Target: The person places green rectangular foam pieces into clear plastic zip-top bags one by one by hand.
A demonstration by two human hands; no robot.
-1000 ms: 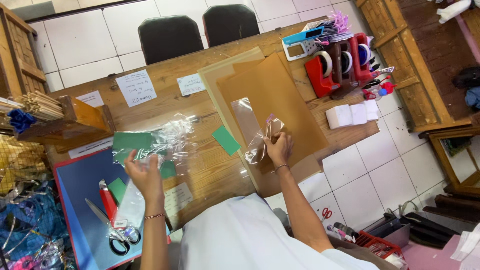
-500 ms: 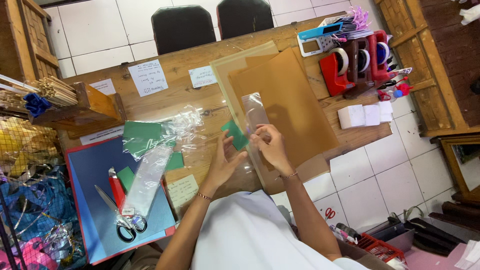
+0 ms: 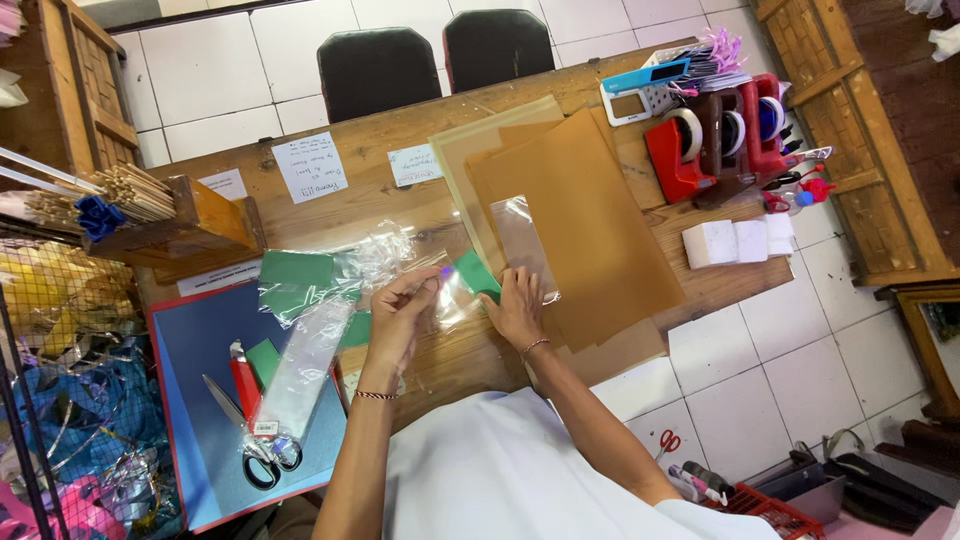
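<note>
My left hand pinches the edge of a clear plastic sleeve over the wooden table. My right hand lies flat on the other end of that sleeve, by a small green paper piece. A second clear plastic bag rests on the brown paper sheets just beyond my right hand. To the left lie crumpled clear plastic and a green paper sheet.
A blue cutting mat at the left carries scissors, a red cutter and a long plastic sleeve. Red tape dispensers, white blocks, a wooden stick box, paper notes and two black chairs are nearby.
My left hand left the green sheet and plastic at the left and came in next to my right hand, taking hold of the clear sleeve. My right hand has lowered flat onto it.
</note>
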